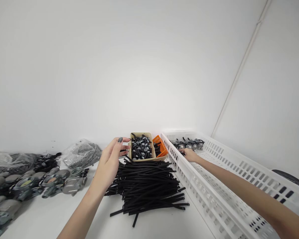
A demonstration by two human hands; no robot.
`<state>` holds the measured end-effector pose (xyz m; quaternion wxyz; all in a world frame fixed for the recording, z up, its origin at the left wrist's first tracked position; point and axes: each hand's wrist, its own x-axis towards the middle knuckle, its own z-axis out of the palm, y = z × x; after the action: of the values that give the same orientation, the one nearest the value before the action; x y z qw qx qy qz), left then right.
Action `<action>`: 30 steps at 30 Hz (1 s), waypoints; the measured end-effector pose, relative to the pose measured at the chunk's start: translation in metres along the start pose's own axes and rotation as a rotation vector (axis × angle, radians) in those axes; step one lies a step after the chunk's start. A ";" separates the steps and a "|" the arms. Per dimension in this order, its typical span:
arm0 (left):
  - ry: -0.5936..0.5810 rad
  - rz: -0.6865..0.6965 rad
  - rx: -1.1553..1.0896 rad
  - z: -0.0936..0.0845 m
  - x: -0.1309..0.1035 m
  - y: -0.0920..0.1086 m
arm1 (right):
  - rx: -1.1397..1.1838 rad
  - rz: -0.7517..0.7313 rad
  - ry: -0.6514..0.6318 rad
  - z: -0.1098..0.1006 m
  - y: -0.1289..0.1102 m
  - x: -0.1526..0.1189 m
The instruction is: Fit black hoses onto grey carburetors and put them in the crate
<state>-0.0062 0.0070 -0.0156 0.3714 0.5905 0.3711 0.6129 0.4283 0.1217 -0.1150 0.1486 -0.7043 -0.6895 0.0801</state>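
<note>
My left hand (112, 154) is raised beside the cream bin (154, 151), its fingers stretched and apart with nothing in them. Small black bent hoses with metal clamps (141, 146) fill that bin. Below the hand lies a thick pile of cut black hoses (147, 187). My right hand (189, 155) reaches into the long white basket (206, 189), fingers curled at a small dark thing that the near wall partly hides. Just beyond it, several metal parts with black hoses (189, 143) stand in a row at the basket's far end.
An orange basket (161, 146) with black pieces leans beside the cream bin. On the left of the white table (99, 219) lie several grey metal housings (73, 184), bubble-wrap bags (82, 154) and black cords (48, 162). A dark curved object (290, 179) shows beyond the white basket.
</note>
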 end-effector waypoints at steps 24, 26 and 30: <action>0.019 0.037 0.025 -0.006 -0.002 0.008 | 0.146 -0.148 0.167 -0.064 -0.091 0.014; 0.021 0.042 0.025 -0.006 -0.003 0.010 | 0.139 -0.258 0.103 -0.055 -0.131 0.029; 0.023 0.052 0.025 -0.006 -0.006 0.013 | 0.113 -0.362 0.010 -0.007 -0.200 0.056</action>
<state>-0.0124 -0.0047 -0.0067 0.3436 0.5975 0.3674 0.6244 0.2427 0.1774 -0.0391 0.2031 -0.5598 -0.7986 0.0873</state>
